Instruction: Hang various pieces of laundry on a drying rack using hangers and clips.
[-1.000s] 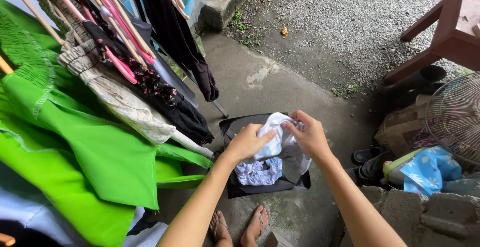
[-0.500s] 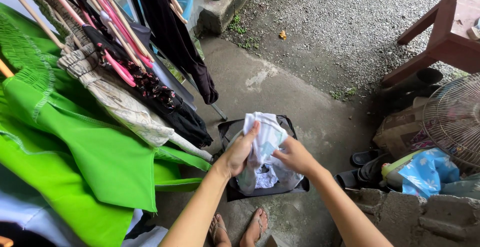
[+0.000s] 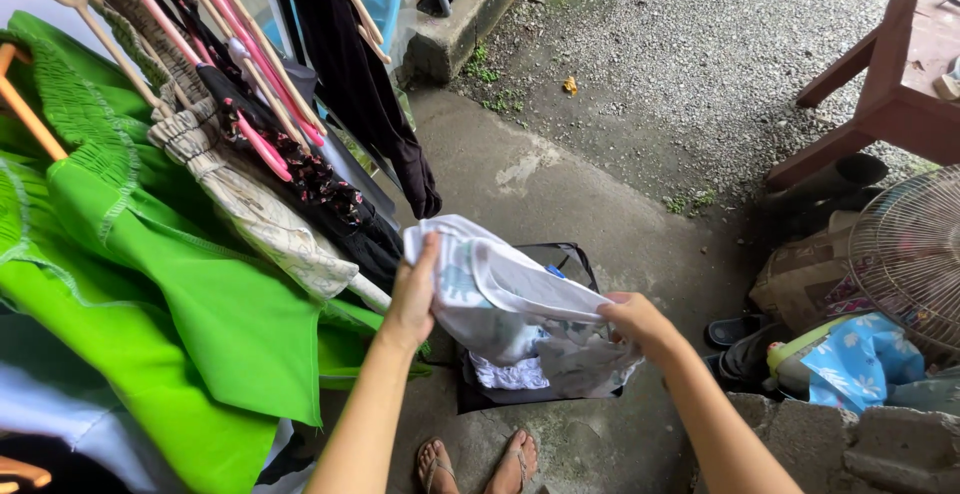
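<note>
My left hand point(image 3: 414, 289) grips one end of a white garment with a pale print point(image 3: 510, 299), lifted toward the hanging clothes. My right hand point(image 3: 638, 322) pinches the garment's other end, lower and to the right, so the cloth stretches between them. Below it stands a black laundry basket point(image 3: 575, 259) on the concrete floor, with another pale patterned cloth point(image 3: 508, 374) inside. The garment hides most of the basket.
A rack on the left carries bright green garments point(image 3: 170, 304), a cream patterned piece point(image 3: 255, 219) and black clothes point(image 3: 355, 74) on pink and wooden hangers. At the right are a fan grille point(image 3: 910, 254), a blue floral bag point(image 3: 855, 354), a red wooden bench point(image 3: 885, 84) and concrete blocks point(image 3: 850, 444). My sandalled feet point(image 3: 475, 464) are below.
Both hands have pulled the white garment up out of the basket and drawn apart, spreading it. My left hand rose and moved left; my right hand moved right.
</note>
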